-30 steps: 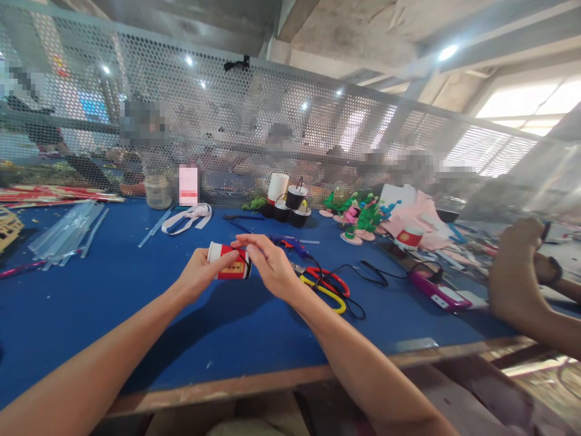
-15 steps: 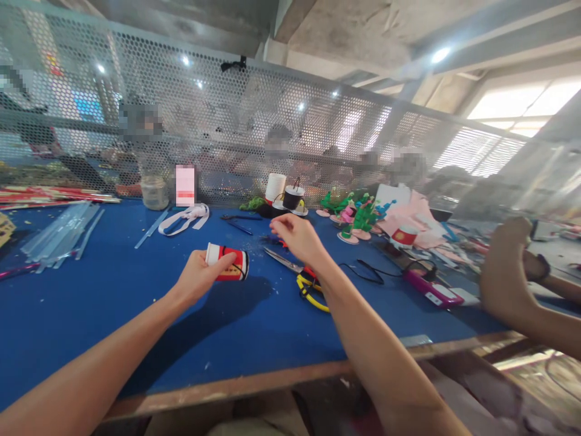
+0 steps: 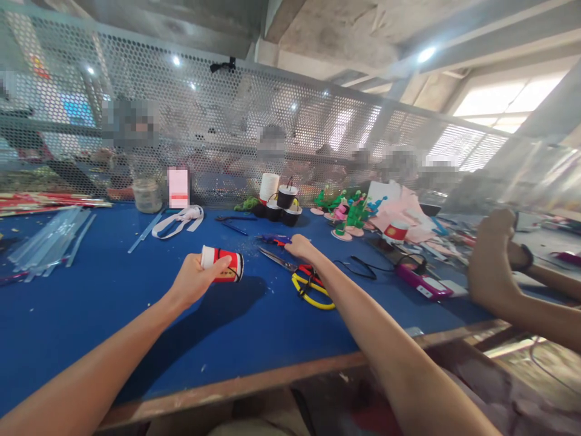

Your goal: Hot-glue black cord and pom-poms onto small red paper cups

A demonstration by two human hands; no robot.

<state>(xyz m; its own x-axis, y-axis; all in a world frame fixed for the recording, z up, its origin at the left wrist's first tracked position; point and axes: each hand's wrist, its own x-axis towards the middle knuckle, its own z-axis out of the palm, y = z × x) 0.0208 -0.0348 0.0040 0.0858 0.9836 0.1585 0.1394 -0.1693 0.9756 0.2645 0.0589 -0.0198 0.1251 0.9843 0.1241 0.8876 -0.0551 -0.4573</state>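
Observation:
My left hand (image 3: 195, 275) is closed round a red-and-white paper cup (image 3: 230, 266). The cup lies tilted on its side above the table, its base end to the right, with a black cord along it. My right hand (image 3: 302, 247) has its curled fingers at a blue-and-red glue gun (image 3: 272, 238) lying on the table. The fingertips are partly hidden. Just below that hand are scissors (image 3: 313, 289) with yellow-and-red handles, their blades pointing left. Blue-handled pliers (image 3: 232, 224) lie farther back.
On the blue table (image 3: 218, 339), clear strips (image 3: 48, 239) and white ribbon (image 3: 179, 223) lie left. Small black buckets (image 3: 287, 198) and green cactus figures (image 3: 358, 212) stand behind. A purple power strip (image 3: 424, 283) and a co-worker's arm (image 3: 494, 272) are right.
My right hand has come down from above the table to the glue gun, and its raised pinch is gone. My left hand still holds the cup. The view has shifted slightly.

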